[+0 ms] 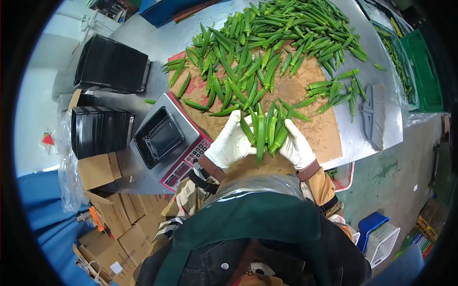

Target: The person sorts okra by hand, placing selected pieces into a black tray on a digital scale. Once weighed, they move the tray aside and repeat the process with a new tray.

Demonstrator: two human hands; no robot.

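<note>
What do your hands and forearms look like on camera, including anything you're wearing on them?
My left hand and right hand wear white gloves. Reddish-brown cuffs ring both wrists, with black bands farther up the forearms. The loose, patterned sleeves show tan, with black and white checks plainest on the left. I see no cables.

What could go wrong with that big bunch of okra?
Some okra might slip out, because the left hand and right hand hold several at once. The left arm is near the scale, so a bump could shift the tray on it.
</note>
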